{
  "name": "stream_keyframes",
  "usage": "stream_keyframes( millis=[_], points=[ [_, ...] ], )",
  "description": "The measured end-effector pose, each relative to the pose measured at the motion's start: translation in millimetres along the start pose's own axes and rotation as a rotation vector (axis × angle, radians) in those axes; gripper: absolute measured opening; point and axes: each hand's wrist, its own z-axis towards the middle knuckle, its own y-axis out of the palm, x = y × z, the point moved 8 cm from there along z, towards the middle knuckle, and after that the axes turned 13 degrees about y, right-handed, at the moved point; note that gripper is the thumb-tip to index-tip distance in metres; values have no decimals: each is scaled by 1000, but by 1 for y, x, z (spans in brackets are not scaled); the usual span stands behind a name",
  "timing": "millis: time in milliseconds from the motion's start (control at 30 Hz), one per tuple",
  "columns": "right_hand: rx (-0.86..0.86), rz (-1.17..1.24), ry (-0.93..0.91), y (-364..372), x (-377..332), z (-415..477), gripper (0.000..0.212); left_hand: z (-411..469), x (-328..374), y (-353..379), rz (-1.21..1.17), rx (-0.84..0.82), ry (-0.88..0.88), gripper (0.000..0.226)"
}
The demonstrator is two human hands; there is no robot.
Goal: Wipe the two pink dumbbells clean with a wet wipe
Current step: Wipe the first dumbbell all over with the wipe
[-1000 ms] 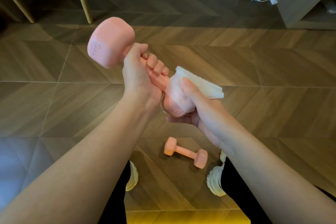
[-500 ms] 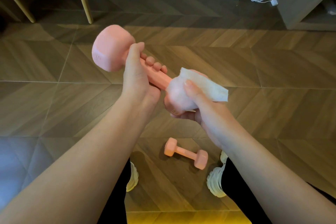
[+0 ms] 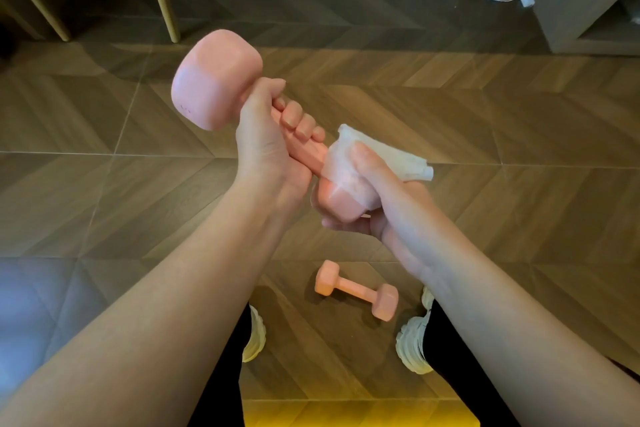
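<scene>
The left hand [image 3: 266, 149] is twisting the held dumbbell [image 3: 216, 80] about its handle. The printed marking [image 3: 187, 110] on the far head's end face is sliding from the middle of that face down to its lower edge, while the head is coming back up after a slight dip. The right hand [image 3: 391, 208] is working the wet wipe [image 3: 394, 158] round the near head, baring more of its pink end, and the loose flap is crumpling.

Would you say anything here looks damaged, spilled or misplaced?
Nothing stands out. Left hand grips the raised dumbbell, right hand holds the wet wipe round its end; the second dumbbell lies on the floor.
</scene>
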Motion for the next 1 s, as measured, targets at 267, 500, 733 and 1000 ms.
stream_keyframes(
  millis=[267, 500, 733, 1000],
  points=[
    [-172, -143, -76, 2, -2, -3, 55, 4, 0, -5, -53, 35, -7, 36],
    [-275, -284, 47, 0, -7, -3, 98, 6, 3, -1, -2, -47, 1, 37],
    [-437, 26, 142, 1, -1, -10, 133, 5, 2, -4, -15, -40, -13, 36],
    [-320, 143, 104, 3, 9, 2, 64, 9, 10, -6, -85, -2, 1, 38]
  ],
)
